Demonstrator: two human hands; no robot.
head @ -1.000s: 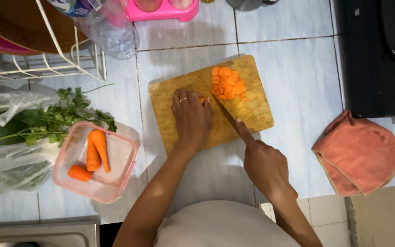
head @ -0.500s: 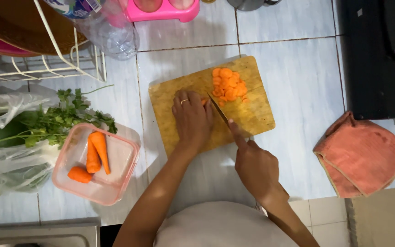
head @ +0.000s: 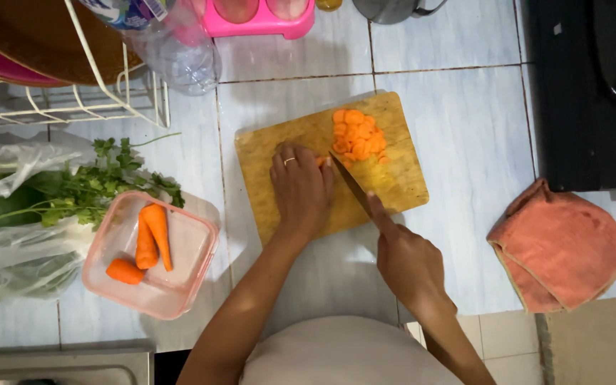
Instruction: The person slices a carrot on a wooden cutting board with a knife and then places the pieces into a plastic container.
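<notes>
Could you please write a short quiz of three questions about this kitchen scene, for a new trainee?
1. True or false: the right hand holds a knife whose blade lies over the wooden cutting board.
2. Where does the pile of carrot slices lie?
A. in the pink container
B. on the cutting board
C. on the orange cloth
3. How many carrot pieces lie in the pink container?

Key
1. True.
2. B. The slices lie near the board's far edge, beyond the left hand, which presses down on the board.
3. Three; the container stands on the tiled counter beside the leafy herbs. The orange cloth lies at the right.
</notes>
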